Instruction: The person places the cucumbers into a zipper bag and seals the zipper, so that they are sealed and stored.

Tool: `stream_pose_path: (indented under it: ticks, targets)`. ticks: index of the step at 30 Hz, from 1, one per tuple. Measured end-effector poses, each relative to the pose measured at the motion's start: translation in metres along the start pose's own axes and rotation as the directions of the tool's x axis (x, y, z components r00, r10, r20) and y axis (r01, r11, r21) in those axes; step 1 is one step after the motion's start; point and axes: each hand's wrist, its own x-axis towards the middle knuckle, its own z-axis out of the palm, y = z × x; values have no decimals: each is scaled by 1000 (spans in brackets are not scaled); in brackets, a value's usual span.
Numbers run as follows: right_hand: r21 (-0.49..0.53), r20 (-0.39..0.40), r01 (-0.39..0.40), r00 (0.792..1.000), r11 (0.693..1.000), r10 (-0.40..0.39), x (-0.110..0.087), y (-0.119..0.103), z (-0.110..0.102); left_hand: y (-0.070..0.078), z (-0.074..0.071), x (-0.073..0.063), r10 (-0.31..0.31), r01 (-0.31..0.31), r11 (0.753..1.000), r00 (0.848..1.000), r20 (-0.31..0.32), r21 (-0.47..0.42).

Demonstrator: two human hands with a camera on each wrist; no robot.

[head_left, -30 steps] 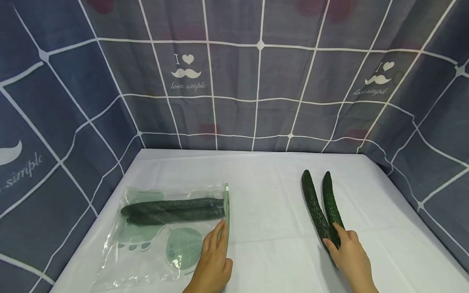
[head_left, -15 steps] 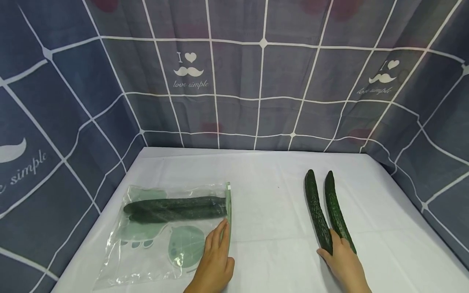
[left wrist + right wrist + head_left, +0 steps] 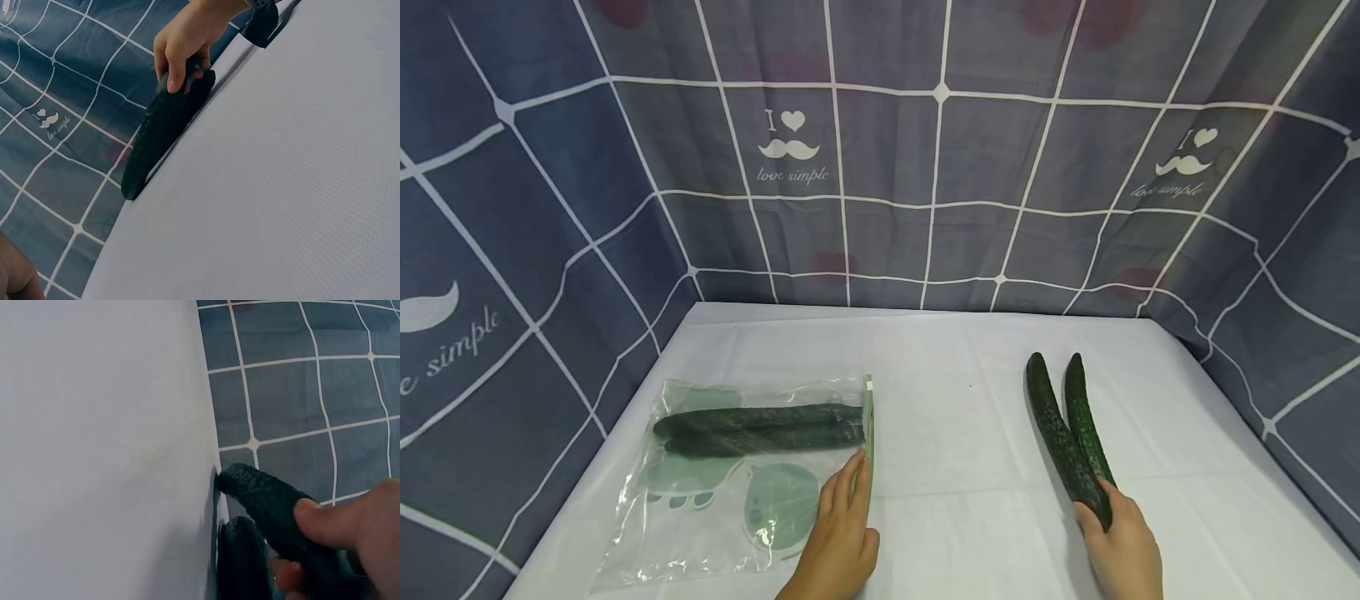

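My left hand (image 3: 837,527) lies with fairly straight fingers on the lower right part of a clear plastic zip bag (image 3: 700,533), fingertips at its green zip edge. Dark green cucumbers (image 3: 760,429) lie side by side inside the bag. On the right, my right hand (image 3: 1122,537) grips the near end of a long cucumber (image 3: 1063,437), thumb on its left side. A second loose cucumber (image 3: 1084,417) lies beside it, its near end hidden behind the first one and the hand. The right wrist view shows the gripped cucumber (image 3: 269,503) slanting beside the other cucumber (image 3: 240,556).
A white cloth (image 3: 955,400) covers the table. Grey-blue checked curtain (image 3: 887,150) with white lines stands around the back and both sides. The bag carries green printed shapes (image 3: 781,507).
My right hand has shifted its hold on the cucumbers' near ends. The left loose cucumber's near end has swung right, over toward the other one. My left hand and the bag stay put.
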Motion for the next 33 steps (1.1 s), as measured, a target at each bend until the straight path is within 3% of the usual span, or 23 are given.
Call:
stream_pose_path:
  ticks: [6, 10, 15, 26, 31, 33]
  targets:
    - [164, -179, -43, 981, 986, 73, -8, 4, -3, 0, 0, -1, 3, -3, 1000, 1000, -4, -9]
    - [268, -236, -57, 964, 962, 123, -15, 5, -6, -1, 1, -1, 0, 0, 1000, 1000, -3, -10]
    - [313, -291, -54, 945, 948, 150, -20, 4, -7, -1, 1, -1, -9, 10, 1000, 1000, 5, -15]
    - [488, -301, -46, 929, 872, 217, -23, 11, -5, -1, 1, -2, -23, 23, 1000, 1000, 2, 4]
    - [551, -251, -29, 947, 834, 199, -27, 9, -12, -1, 1, 0, -17, 17, 1000, 1000, 7, 3]
    - [597, -222, -18, 957, 802, 187, -30, 6, -17, 0, 1, 0, -13, 13, 1000, 1000, 11, 3]
